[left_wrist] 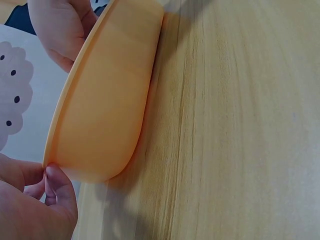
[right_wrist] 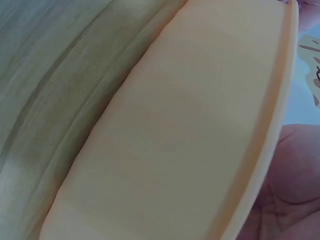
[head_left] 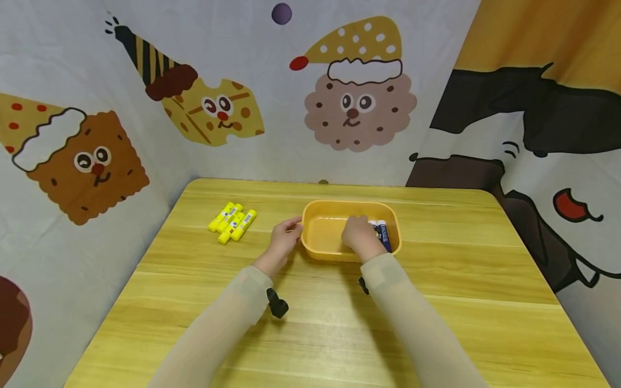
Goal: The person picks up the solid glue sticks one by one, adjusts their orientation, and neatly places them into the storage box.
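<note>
An orange plastic bin (head_left: 325, 255) stands on the wooden table. My left hand (head_left: 283, 240) pinches its left rim between thumb and fingers, as the left wrist view shows up close at the left hand (left_wrist: 37, 200). My right hand (head_left: 363, 236) reaches over the near wall into the bin, fingers pointing down. Beside it, at the bin's right end, lie dark blue glue sticks (head_left: 384, 234) with white caps, partly covered by the hand. In the right wrist view the bin's wall (right_wrist: 165, 130) hides the right hand's fingers, so whatever they hold cannot be seen.
To the left of the bin, several yellow glue sticks (head_left: 232, 222) lie side by side on the table (head_left: 310, 334). A cloth (head_left: 271, 156) printed with cartoon figures hangs behind the table's far edge.
</note>
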The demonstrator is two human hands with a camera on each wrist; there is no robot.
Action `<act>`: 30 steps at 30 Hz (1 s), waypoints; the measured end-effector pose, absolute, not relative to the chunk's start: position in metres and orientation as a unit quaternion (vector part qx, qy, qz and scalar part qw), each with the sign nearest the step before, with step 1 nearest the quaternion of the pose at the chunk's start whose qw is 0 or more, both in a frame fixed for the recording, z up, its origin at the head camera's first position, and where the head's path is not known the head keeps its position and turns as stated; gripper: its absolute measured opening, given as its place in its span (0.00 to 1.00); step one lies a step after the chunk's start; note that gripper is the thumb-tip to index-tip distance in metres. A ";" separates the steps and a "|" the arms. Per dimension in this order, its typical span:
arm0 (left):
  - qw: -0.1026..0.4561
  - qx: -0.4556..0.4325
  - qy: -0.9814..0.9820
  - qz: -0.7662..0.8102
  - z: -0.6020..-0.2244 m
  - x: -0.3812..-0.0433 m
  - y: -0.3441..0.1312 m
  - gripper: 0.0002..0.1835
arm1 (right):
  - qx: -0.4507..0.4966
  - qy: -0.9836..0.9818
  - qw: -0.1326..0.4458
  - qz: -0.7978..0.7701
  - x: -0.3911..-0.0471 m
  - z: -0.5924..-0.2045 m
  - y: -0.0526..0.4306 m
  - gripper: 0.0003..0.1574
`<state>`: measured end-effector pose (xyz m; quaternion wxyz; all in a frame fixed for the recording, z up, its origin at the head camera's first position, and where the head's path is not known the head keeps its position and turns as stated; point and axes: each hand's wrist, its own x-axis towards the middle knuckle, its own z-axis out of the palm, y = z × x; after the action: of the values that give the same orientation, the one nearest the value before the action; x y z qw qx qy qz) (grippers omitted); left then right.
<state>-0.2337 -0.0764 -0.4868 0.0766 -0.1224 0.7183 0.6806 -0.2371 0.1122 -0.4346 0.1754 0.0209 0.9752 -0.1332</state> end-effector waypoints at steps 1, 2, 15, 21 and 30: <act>0.076 -0.122 0.719 0.680 -0.487 -0.234 -0.076 0.17 | 0.018 0.976 0.174 -0.129 -0.237 -0.435 0.112 0.24; 0.075 -0.121 0.720 0.680 -0.487 -0.233 -0.077 0.17 | 0.015 0.977 0.173 -0.126 -0.237 -0.435 0.113 0.22; 0.076 -0.117 0.720 0.680 -0.481 -0.231 -0.076 0.17 | 0.006 0.978 0.167 -0.121 -0.234 -0.435 0.114 0.26; 0.071 -0.121 0.719 0.681 -0.486 -0.233 -0.075 0.17 | 0.007 0.976 0.177 -0.129 -0.233 -0.436 0.116 0.28; 0.070 -0.121 0.718 0.681 -0.487 -0.233 -0.075 0.17 | -0.005 0.978 0.170 -0.120 -0.232 -0.440 0.118 0.28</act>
<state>-0.2329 -0.0752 -0.4866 0.0701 -0.1209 0.7184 0.6814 -0.2321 0.1182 -0.4401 0.1697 -0.0049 0.9781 -0.1202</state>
